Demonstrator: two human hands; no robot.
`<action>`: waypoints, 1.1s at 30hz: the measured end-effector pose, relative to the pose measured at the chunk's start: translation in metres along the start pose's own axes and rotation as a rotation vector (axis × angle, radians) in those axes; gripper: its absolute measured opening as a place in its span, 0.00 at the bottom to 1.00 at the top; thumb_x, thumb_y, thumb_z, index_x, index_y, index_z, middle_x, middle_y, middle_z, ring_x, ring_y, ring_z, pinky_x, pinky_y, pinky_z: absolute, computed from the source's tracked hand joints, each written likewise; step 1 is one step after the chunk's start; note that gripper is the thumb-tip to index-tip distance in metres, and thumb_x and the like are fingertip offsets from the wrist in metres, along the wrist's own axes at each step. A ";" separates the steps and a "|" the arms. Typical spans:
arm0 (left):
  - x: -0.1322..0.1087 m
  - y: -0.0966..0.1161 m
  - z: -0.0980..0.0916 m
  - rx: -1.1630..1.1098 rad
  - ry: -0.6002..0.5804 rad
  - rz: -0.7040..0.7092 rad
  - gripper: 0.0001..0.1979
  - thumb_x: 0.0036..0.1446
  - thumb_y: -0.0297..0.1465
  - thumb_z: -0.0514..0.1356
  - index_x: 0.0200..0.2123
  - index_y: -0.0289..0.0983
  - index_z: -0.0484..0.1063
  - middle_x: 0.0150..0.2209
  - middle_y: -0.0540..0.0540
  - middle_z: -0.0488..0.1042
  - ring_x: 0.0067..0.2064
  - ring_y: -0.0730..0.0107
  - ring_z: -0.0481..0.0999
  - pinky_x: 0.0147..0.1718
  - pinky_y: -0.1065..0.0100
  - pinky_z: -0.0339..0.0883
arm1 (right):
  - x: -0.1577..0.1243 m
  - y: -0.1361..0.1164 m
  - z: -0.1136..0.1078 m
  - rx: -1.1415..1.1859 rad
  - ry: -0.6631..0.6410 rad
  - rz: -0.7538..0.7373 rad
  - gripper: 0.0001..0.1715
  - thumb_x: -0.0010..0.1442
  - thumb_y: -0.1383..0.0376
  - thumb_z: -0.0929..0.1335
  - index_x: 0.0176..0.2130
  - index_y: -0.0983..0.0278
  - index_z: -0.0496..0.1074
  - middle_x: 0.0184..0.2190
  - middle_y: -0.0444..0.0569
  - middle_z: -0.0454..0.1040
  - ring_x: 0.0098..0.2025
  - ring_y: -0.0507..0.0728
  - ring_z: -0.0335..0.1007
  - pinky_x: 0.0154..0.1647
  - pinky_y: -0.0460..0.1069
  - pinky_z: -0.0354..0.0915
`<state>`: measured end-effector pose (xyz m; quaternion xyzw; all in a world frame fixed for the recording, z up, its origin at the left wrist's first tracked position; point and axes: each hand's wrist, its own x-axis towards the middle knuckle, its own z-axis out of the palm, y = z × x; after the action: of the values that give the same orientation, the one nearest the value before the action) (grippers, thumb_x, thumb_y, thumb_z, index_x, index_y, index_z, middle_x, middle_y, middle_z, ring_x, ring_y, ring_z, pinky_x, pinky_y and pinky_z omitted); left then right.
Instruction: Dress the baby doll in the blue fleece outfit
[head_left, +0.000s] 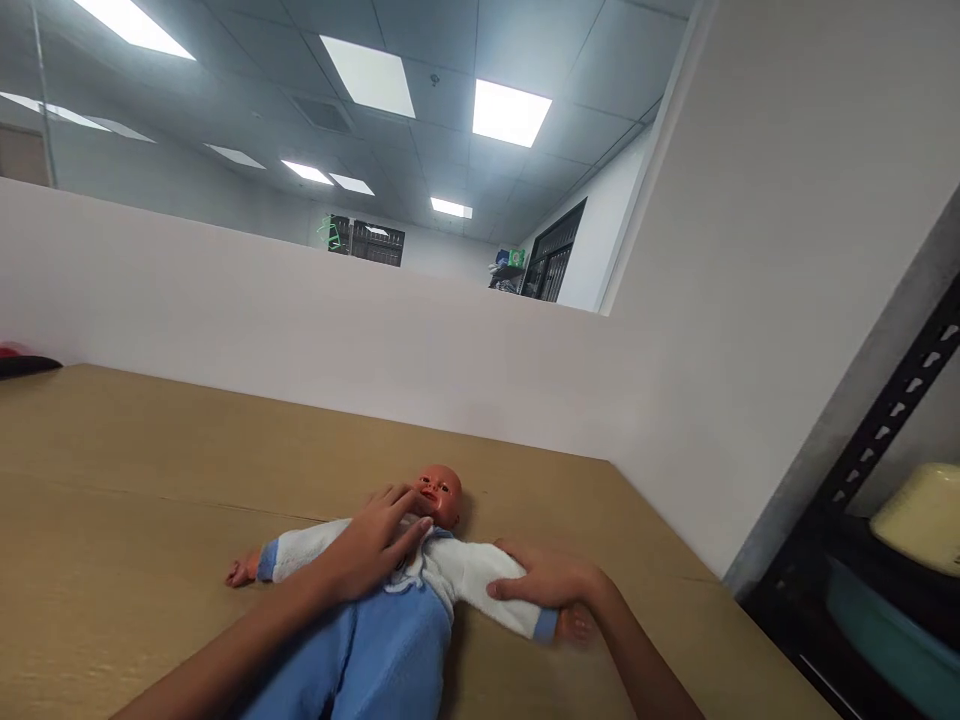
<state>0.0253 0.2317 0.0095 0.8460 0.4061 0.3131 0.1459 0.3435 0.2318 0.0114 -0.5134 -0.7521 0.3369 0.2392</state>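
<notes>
A baby doll (405, 640) lies on its back on the table, its head away from me and its arms spread to both sides. It wears a white top with blue cuffs and blue trousers. My left hand (381, 540) rests over the doll's upper chest, fingers extended near its chin and thumb by the collar. That hand covers part of the white top. Around the doll's sleeved arm (480, 585) on the right side, my right hand (536, 575) is closed, thumb on the near side. The doll's bare hand sticks out past the cuff, by my right wrist.
The tan table (187, 430) meets a pale wall (375, 340) with a window opening above. On the right stands a black metal rack (870, 450) holding a yellow item (919, 515) and a teal basin (892, 630). A dark, partly red object (26, 362) shows at the left edge.
</notes>
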 end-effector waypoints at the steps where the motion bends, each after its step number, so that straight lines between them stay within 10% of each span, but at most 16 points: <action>1: -0.006 -0.005 -0.005 -0.076 0.023 0.032 0.16 0.79 0.42 0.49 0.56 0.45 0.74 0.59 0.44 0.75 0.64 0.56 0.71 0.67 0.54 0.60 | -0.002 0.003 0.002 -0.024 -0.026 0.005 0.20 0.47 0.60 0.81 0.42 0.57 0.87 0.38 0.46 0.88 0.37 0.62 0.81 0.37 0.51 0.69; 6: -0.049 -0.038 -0.022 -0.285 0.144 -0.099 0.18 0.77 0.48 0.49 0.51 0.42 0.71 0.50 0.45 0.73 0.52 0.55 0.73 0.57 0.57 0.65 | -0.016 0.015 0.022 -0.093 0.025 -0.026 0.21 0.60 0.61 0.73 0.53 0.59 0.83 0.52 0.56 0.84 0.53 0.69 0.79 0.56 0.59 0.69; 12: -0.088 -0.054 -0.019 -0.271 -0.029 -0.271 0.24 0.75 0.55 0.48 0.47 0.43 0.70 0.46 0.46 0.77 0.49 0.53 0.75 0.54 0.57 0.67 | -0.029 0.009 0.069 -0.272 0.365 -0.116 0.30 0.62 0.66 0.69 0.63 0.62 0.75 0.66 0.64 0.72 0.69 0.75 0.64 0.72 0.69 0.56; 16: -0.096 -0.056 -0.013 -0.360 -0.009 -0.370 0.25 0.70 0.58 0.51 0.46 0.44 0.71 0.47 0.47 0.78 0.53 0.50 0.75 0.58 0.56 0.68 | -0.037 -0.008 0.111 -0.118 0.328 -0.252 0.10 0.70 0.61 0.66 0.46 0.57 0.77 0.49 0.53 0.79 0.54 0.66 0.74 0.60 0.60 0.66; 20: -0.100 -0.065 -0.004 -0.437 0.069 -0.533 0.30 0.66 0.63 0.53 0.54 0.47 0.72 0.59 0.47 0.78 0.65 0.46 0.71 0.68 0.54 0.61 | -0.039 -0.015 0.135 0.146 0.320 -0.276 0.12 0.72 0.53 0.67 0.43 0.58 0.73 0.42 0.48 0.75 0.45 0.61 0.73 0.51 0.54 0.67; 25: -0.098 -0.068 0.004 -0.405 0.075 -0.425 0.32 0.66 0.66 0.49 0.44 0.45 0.71 0.45 0.47 0.79 0.51 0.50 0.77 0.59 0.56 0.72 | -0.037 -0.002 0.136 0.359 0.270 -0.161 0.20 0.73 0.45 0.65 0.42 0.56 0.72 0.41 0.46 0.73 0.46 0.61 0.71 0.52 0.52 0.65; 33: -0.102 -0.078 0.003 -0.398 0.060 -0.392 0.33 0.61 0.67 0.57 0.46 0.44 0.76 0.50 0.44 0.80 0.57 0.46 0.76 0.61 0.54 0.73 | -0.041 0.005 0.132 0.260 0.182 -0.191 0.24 0.64 0.41 0.73 0.42 0.58 0.77 0.39 0.47 0.73 0.43 0.61 0.69 0.50 0.53 0.64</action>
<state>-0.0674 0.2013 -0.0739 0.6966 0.4965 0.3772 0.3549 0.2683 0.1603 -0.0803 -0.4326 -0.7228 0.3593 0.4016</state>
